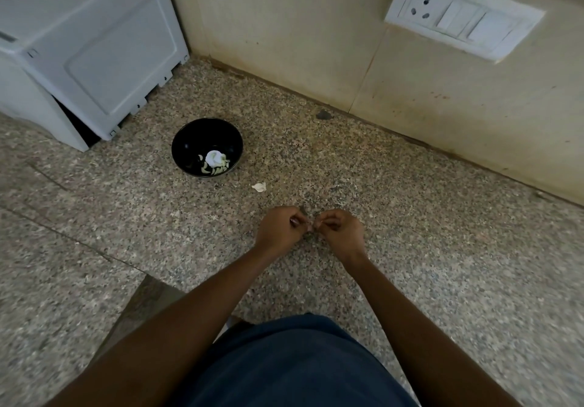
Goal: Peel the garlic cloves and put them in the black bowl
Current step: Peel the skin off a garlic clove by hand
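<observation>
Between hands: clove point(311, 226), barely visible, pinched by left hand point(279, 228) and right hand point(339, 229) fingertips. Judged light, firm, papery-skinned, slippery; grip ends. Bowl point(207, 147) far left-forward holds peeled cloves.

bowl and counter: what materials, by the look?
Bowl: glossy black, with small light glints on the inner wall; glazed ceramic or melamine, can't tell which. Counter: speckled grey-brown stone, likely polished granite, judging by the fine mixed grain and faint sheen.
</observation>
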